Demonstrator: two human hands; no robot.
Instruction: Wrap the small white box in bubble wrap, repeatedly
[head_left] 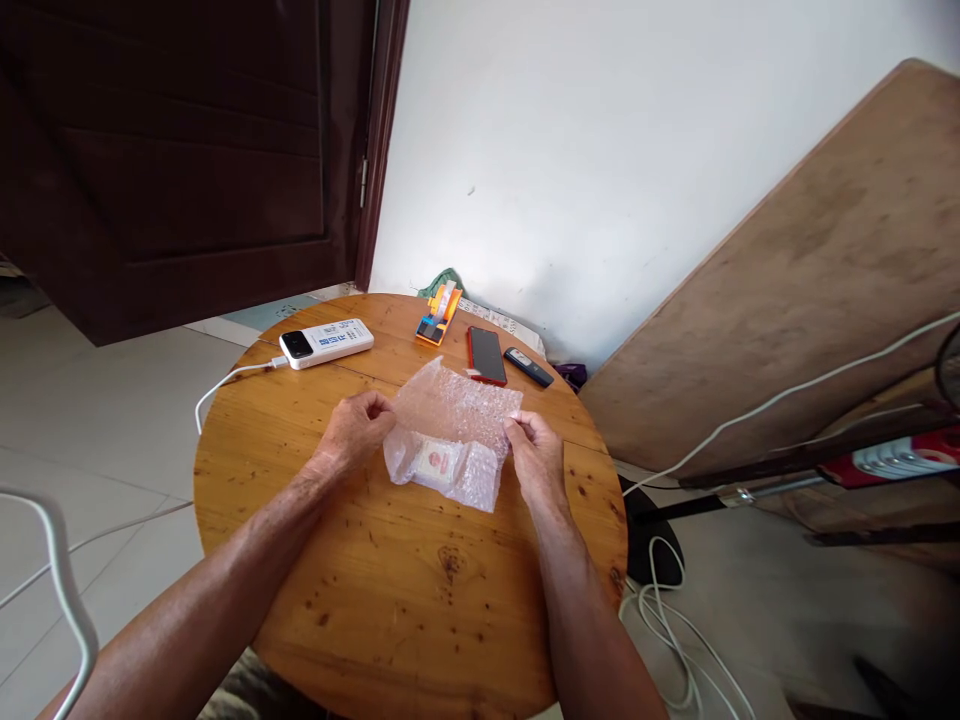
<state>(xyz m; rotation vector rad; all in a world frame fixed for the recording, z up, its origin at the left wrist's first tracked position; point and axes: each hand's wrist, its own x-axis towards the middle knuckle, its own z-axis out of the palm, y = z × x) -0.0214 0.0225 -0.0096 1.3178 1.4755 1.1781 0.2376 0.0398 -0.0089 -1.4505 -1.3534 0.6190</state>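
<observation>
A sheet of bubble wrap [457,400] lies on the round wooden table in front of me, its near part folded over. Under that fold shows a small pale packet [435,459] with a reddish mark; its kind is unclear through the plastic. My left hand [358,428] pinches the sheet's left edge between thumb and finger. At the right edge, my right hand [536,455] pinches the wrap the same way. The far part of the sheet spreads flat toward the wall.
Behind the wrap stand an orange tape dispenser [439,313], a red-edged phone [487,355] and a small dark device [529,367]. A white power bank [327,343] with a cable sits at the left. A brown board [787,270] leans against the wall, right of the table [405,600].
</observation>
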